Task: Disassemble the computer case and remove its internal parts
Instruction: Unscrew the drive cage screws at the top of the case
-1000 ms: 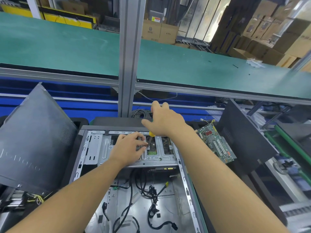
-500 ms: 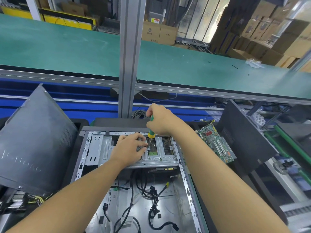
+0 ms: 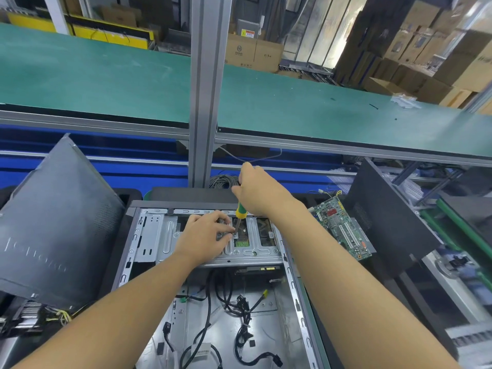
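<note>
An open computer case [image 3: 295, 294] lies flat in front of me, its side off. A silver drive bracket [image 3: 167, 241] spans its far end, and loose black cables [image 3: 239, 310] lie on its floor. My right hand [image 3: 262, 191] grips a green-and-yellow screwdriver [image 3: 241, 212] upright, tip down on the bracket. My left hand [image 3: 205, 238] rests on the bracket, its thumb and fingers pinched around the screwdriver's tip. The screw itself is hidden by my fingers.
A removed grey side panel [image 3: 56, 225] leans at the left. A green circuit board [image 3: 343, 227] lies right of the case against a black panel [image 3: 386, 217]. A metal post [image 3: 206, 89] and a green conveyor belt [image 3: 106, 75] stand beyond.
My right hand has risen along the screwdriver, showing more of its green-and-yellow handle. The left hand has stayed at the tip on the bracket.
</note>
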Available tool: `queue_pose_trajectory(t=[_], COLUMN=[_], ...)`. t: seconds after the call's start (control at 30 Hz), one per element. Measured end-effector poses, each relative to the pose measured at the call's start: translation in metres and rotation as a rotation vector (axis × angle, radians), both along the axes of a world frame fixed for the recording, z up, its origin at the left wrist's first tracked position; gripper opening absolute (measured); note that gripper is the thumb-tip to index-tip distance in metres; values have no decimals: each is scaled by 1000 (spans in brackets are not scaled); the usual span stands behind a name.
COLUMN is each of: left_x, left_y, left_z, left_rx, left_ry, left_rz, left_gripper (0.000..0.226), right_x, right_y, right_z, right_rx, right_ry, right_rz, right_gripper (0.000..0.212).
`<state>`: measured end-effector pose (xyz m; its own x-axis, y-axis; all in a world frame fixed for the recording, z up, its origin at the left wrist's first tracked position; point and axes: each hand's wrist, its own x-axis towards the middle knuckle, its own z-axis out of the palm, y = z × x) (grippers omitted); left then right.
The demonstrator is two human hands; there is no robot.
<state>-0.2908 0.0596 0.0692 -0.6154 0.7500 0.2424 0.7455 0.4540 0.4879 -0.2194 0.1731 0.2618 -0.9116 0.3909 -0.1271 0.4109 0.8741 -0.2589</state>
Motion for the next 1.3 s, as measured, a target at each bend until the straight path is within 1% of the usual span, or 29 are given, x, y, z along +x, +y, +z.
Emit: queue_pose_trajectory(t=[0.07, 0.17, 0.27, 0.3, 0.33, 0.37, 0.43, 0.47, 0.5, 0.53, 0.63, 0.7, 0.83, 0.9, 0.97, 1.07, 1.1, 1.13, 1.27, 1.3], left_x=[0, 0, -1, -1, -1, -1, -1, -1, -1, -1, -1, -1, -1, -1, -1, -1, -1, -1, -1, -1], left_y=[0, 1, 1, 1, 0, 1, 1, 1, 1, 1, 1, 1, 1, 1, 1, 0, 0, 0, 1, 1], left_z=[1, 1, 1, 1, 0, 0, 0, 0, -1, -1, -1, -1, -1, -1, -1, -1, -2, -2, -3, -3], left_rx=[-7, -10, -25, -25, -21, -16, -8, -5, -4, -5, -10, -15, -13, -9, -3, 4, 8, 11, 4, 3], left_ry=[1, -1, 7, 7, 6, 8, 12, 14, 14, 15, 17, 18, 13, 3, 0, 7, 7, 7, 8, 7], left_rz=[0, -3, -4, -4, -4, -4, -5, -5, -5, -4, -3, -5, -7, -7, -6, -6, -5, -3, 0, 0], left_gripper=[22, 23, 24, 24, 24, 23, 22, 22, 22, 22, 23, 23, 23, 23, 22, 22, 22, 21, 22, 22], right_x=[2, 3, 4, 5, 5, 6, 7, 6, 5, 5, 3, 4, 5, 5, 5, 6, 5, 5, 2, 2], right_y=[3, 5, 3, 2, 1, 0, 0, 0, 0, 1, 4, 6, 8, 6, 3, -1, -2, -2, 0, 2], right_z=[4, 10, 10, 9, 7, 6, 3, 2, 1, 0, 0, 3, 13, 13, 10, 3, 2, 1, 0, 1], right_rx=[-55, -90, -125, -110, -56, 39, 211, 222, 197, 152, 15, -37, -122, -126, -56, 141, 164, 156, 35, -8], right_ry=[-49, -105, -109, -105, -98, -91, -80, -72, -62, -52, 7, 0, -108, -131, -116, -68, -47, -25, 24, 20], right_rz=[31, 69, 82, 84, 77, 53, -35, -75, -97, -97, -47, -6, 69, 71, 57, -6, -28, -39, 8, 24], right_gripper=[21, 30, 33, 33, 34, 40, 60, 64, 62, 54, 20, 13, 26, 31, 34, 52, 53, 49, 17, 13])
